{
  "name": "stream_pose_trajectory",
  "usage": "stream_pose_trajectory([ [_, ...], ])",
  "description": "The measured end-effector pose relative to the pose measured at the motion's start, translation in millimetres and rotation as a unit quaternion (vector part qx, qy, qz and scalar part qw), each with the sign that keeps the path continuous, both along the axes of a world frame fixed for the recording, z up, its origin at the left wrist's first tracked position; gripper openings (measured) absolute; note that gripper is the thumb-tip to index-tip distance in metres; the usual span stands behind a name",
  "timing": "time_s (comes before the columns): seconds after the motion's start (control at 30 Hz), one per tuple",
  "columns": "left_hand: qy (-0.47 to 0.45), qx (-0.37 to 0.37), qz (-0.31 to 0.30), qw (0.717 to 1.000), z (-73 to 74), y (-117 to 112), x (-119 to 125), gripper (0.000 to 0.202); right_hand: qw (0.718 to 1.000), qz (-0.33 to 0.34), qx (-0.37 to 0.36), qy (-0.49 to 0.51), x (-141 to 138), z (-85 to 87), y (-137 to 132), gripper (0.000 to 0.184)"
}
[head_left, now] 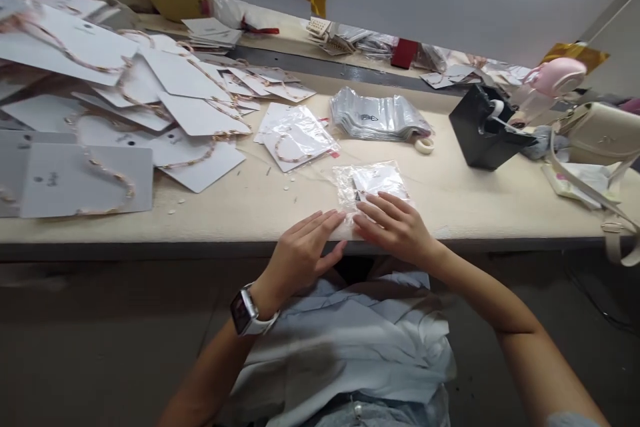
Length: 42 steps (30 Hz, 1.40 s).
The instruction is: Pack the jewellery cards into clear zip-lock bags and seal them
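A clear plastic bag with a white card inside lies flat near the front edge of the beige table. My left hand rests with fingers stretched flat against the bag's near left corner; a white watch is on that wrist. My right hand lies flat on the bag's near edge, fingers spread and pressing it down. Neither hand grips anything.
White necklace cards pile up at the left. More bagged cards and a stack of silvery bags lie behind. A tape ring, a black tape dispenser, a pink fan and a cream handbag stand to the right.
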<state>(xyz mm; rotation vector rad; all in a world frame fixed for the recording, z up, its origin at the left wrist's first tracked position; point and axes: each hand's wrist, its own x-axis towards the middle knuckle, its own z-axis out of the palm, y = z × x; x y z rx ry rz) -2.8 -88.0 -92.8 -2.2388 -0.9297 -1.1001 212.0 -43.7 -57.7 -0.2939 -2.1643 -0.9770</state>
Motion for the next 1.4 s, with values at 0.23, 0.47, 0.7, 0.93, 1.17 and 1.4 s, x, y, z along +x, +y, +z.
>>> stream_pose_trajectory([
  [0.23,-0.006,0.041,-0.008,0.999,1.6,2.2,5.2,0.018,0.986,0.025,-0.151,0.063,-0.1,-4.5,4.5,0.01],
  [0.47,-0.017,0.048,-0.004,0.999,0.5,4.4,8.5,0.014,0.948,0.051,-0.269,0.162,2.4,2.2,2.6,0.008],
  [0.7,-0.017,0.065,0.001,0.998,-2.0,5.6,9.5,0.013,0.89,0.049,-0.353,0.286,2.1,14.3,6.6,0.011],
  [0.93,-0.018,0.08,-0.004,0.997,-1.9,7.7,10.2,0.01,0.869,0.074,-0.323,0.368,4.9,31.7,14.4,0.017],
  [1.17,-0.014,0.081,-0.005,0.997,0.0,6.7,10.1,0.01,0.871,0.068,-0.303,0.38,7.4,63.8,26.3,0.022],
  [1.4,0.014,0.074,-0.028,0.997,5.8,5.4,7.1,0.011,0.885,-0.017,-0.302,0.353,23.9,107.6,64.5,0.022],
])
